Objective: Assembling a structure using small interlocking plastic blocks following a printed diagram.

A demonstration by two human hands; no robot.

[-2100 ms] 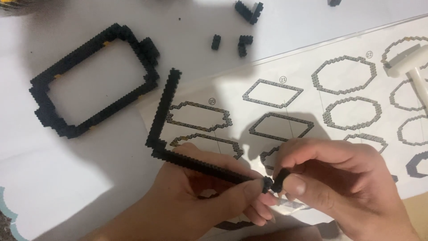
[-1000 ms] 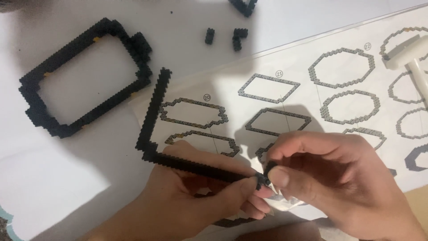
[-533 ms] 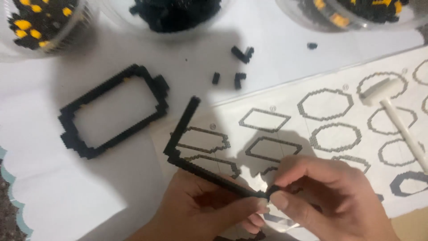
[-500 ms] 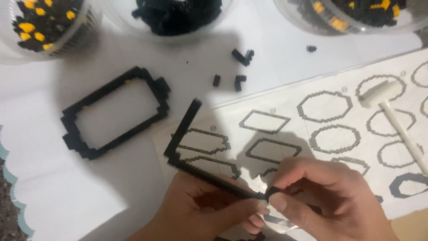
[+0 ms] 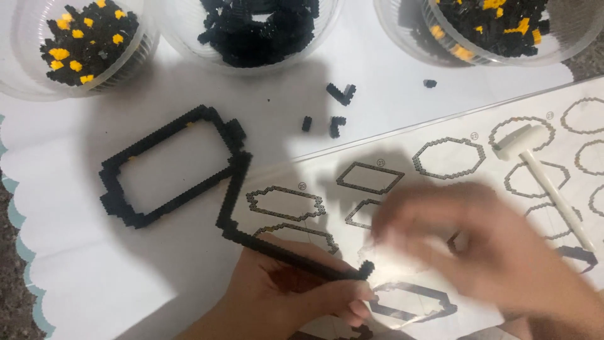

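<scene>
left hand (image 5: 296,293) gripping black brick strip (image 5: 277,249), right hand (image 5: 484,252) blurred

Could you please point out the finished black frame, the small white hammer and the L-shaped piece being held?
Black frame (image 5: 119,165): head view, left side.
White hammer (image 5: 514,141): head view, its head.
L-shaped piece (image 5: 229,201): head view, upright arm.

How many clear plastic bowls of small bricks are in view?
3, all along the top edge: left bowl with black and yellow bricks, middle bowl with black ones, right bowl with black and yellow. All are partly cropped, so more may sit out of frame.
</scene>
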